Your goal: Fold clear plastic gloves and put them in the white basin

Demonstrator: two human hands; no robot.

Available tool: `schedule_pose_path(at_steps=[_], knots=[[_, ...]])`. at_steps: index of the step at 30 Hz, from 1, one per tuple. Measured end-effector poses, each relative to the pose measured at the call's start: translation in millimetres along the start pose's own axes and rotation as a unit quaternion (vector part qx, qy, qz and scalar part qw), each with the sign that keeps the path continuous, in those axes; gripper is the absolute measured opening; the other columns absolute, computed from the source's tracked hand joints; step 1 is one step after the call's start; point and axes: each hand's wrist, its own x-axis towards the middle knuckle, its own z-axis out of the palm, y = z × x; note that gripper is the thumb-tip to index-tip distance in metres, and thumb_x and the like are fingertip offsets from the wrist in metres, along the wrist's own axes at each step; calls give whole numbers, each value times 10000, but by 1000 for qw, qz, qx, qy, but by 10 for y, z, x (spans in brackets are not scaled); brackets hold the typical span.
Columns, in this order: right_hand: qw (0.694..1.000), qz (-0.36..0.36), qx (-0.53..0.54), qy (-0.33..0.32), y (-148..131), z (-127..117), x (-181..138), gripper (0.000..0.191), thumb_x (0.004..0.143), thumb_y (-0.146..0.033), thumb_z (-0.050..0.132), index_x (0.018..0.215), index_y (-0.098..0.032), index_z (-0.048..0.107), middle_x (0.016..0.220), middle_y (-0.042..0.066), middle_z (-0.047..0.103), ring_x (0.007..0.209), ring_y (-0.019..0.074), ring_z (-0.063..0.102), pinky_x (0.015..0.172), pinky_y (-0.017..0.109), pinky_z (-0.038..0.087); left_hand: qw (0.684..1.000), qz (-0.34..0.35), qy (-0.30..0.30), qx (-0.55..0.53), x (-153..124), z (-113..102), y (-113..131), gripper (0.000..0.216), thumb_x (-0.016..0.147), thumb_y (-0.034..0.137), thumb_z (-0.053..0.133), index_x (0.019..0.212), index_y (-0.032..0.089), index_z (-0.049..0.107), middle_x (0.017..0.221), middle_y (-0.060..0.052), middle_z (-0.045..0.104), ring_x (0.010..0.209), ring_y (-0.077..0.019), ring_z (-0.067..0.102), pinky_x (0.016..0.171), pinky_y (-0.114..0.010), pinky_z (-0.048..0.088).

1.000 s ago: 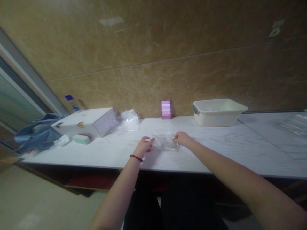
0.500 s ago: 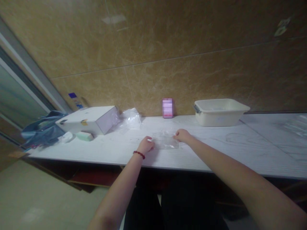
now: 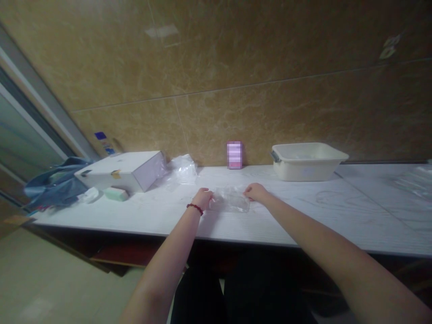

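Observation:
A clear plastic bag (image 3: 230, 199) lies stretched between my two hands, just over the white wood-grain table. My left hand (image 3: 203, 198), with a dark red bead bracelet at the wrist, pinches the bag's left edge. At the opposite edge, my right hand (image 3: 255, 192) has its thumb and fingers closed on the plastic. The bag looks flat and wrinkled; whether anything thin lies inside it I cannot tell.
A cream plastic basin (image 3: 305, 168) stands back right, and a pixelated pink upright object (image 3: 235, 155) leans at the wall. Left are a white box (image 3: 123, 171), crumpled clear plastic (image 3: 184, 168), a pale green block (image 3: 115, 194) and blue fabric (image 3: 50, 184). More clear plastic (image 3: 416, 181) lies far right.
My left hand has moved slightly up and left and closed on the bag's left edge, where its fingers were apart before. My right hand keeps its hold.

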Motion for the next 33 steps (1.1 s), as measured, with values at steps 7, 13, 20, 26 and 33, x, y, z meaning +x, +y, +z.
schedule_pose_path(at_steps=[7,13,20,26,33], knots=[[1000,6,7,3,7,27,29,185,642,-299,554,728,-151,624,636,16,627,479,72,547,465,153,379,999,-5,-28,-33,29,68,5,344,608,103,544,943,107,463,547,11,535,458,-78,507,446,-174,370],[999,38,2,14,-25,-47,-59,366,626,-363,564,926,-154,557,515,-12,587,428,80,519,443,169,361,1000,-5,-19,-16,-49,-43,-48,334,568,161,628,874,130,497,583,17,546,441,-57,487,441,-161,357],[997,-10,-61,53,22,-150,-256,332,651,-368,533,910,-161,533,652,19,606,587,115,546,535,201,364,999,-21,-26,0,-188,-143,-157,329,632,200,574,930,122,460,479,39,504,382,-63,439,405,-171,358],[980,-119,-129,95,-228,7,-416,281,715,-338,458,907,-154,545,890,80,573,837,164,512,719,243,350,998,-33,-45,-38,-193,-71,-157,340,664,133,515,984,105,405,494,38,503,449,-83,502,486,-204,427],[964,-205,-159,53,-594,419,-375,395,805,-357,292,1110,-155,442,1150,96,453,1091,193,345,890,323,231,994,-33,-69,-81,-237,-32,-136,352,619,76,514,953,117,409,574,18,538,535,-95,541,535,-206,447]])
